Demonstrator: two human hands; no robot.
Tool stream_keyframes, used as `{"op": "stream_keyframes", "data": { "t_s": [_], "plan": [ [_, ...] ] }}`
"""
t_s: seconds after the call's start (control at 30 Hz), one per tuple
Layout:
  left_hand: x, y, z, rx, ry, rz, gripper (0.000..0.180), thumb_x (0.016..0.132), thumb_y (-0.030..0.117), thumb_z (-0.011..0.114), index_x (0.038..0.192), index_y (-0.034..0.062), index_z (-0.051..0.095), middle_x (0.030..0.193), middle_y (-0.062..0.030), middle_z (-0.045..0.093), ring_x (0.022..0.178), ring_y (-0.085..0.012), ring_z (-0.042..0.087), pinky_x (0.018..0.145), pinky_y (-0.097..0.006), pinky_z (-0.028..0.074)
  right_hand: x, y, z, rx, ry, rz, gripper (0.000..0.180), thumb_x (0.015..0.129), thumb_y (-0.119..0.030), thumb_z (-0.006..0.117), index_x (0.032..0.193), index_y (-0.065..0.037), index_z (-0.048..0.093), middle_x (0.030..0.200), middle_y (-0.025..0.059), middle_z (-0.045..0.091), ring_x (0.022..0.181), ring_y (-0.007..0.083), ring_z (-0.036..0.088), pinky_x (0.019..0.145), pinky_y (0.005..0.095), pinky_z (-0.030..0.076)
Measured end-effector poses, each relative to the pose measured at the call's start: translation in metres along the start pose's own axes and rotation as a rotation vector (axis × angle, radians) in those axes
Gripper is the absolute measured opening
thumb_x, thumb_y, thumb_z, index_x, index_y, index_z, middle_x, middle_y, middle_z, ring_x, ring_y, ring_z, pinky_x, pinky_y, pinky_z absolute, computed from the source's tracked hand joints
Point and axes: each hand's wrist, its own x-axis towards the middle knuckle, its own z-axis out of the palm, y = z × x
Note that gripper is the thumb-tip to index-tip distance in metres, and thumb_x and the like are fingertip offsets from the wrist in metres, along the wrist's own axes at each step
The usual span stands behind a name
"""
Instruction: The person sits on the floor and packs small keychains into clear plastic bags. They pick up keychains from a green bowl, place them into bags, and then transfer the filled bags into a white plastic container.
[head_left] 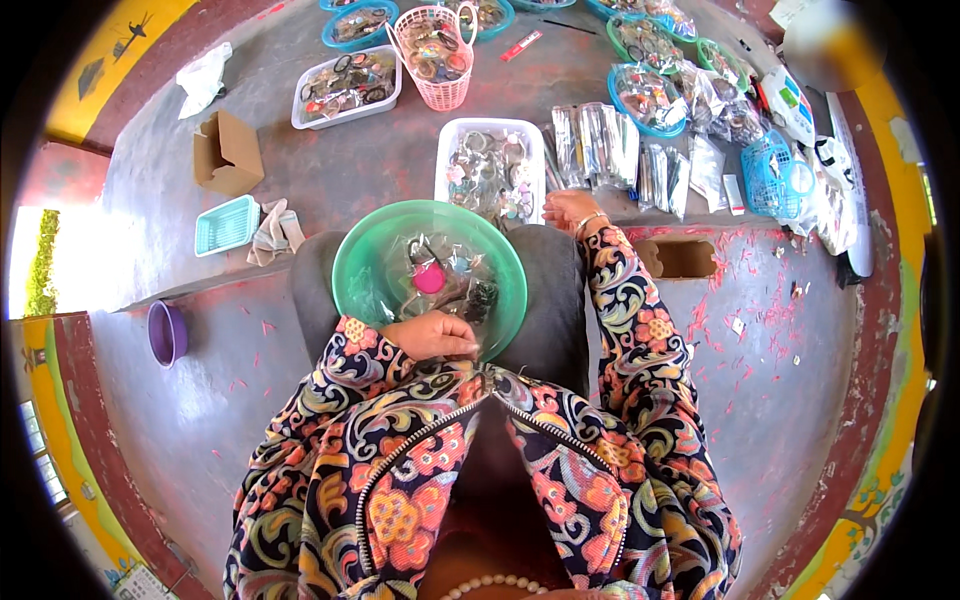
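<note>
A green plastic bowl [351, 268] rests on my lap, holding clear packets; a bright pink round piece [429, 277] shows in one of them. My left hand [437, 335] lies over the bowl's near rim with its fingers curled closed, and whatever is in them is hidden. Past my right knee, my right hand [572, 208] is beside the right edge of a white tray [441, 172] full of small bagged items. Its fingers are bent together, and I cannot make out anything in them.
Bundles of clear packets [595, 147] lie right of the white tray. Farther off stand a pink basket [446, 95], another white tray [310, 119] and blue basins [643, 128]. A cardboard box [228, 155], turquoise tray [226, 226] and purple tub [167, 333] are at left.
</note>
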Motion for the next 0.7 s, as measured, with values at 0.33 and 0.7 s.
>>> {"op": "stream_keyframes", "data": {
  "t_s": [0.33,0.7],
  "plan": [
    [0.0,0.007,0.008,-0.045,0.047,0.021,0.018,0.085,0.019,0.053,0.083,0.0023,0.058,0.07,0.0034,0.054,0.066,-0.0033,0.047,0.06,-0.02,0.039,0.046,-0.021,0.02,-1.08,-0.107,-0.614,0.04,0.075,-0.031,0.054,0.105,-0.004,0.054,0.1,0.0138,0.056,0.092,0.0274,0.054,0.074,0.0355,0.045],
    [-0.001,0.015,0.008,0.068,0.047,-0.038,0.02,0.085,0.016,0.052,0.089,-0.0023,0.058,0.08,-0.0037,0.058,0.076,-0.0083,0.051,0.07,-0.023,0.042,0.081,-0.031,0.024,-1.43,-0.042,-0.622,0.036,0.074,-0.03,0.054,0.098,-0.003,0.057,0.103,0.0196,0.054,0.096,0.0334,0.052,0.083,0.0377,0.041]
  ]
}}
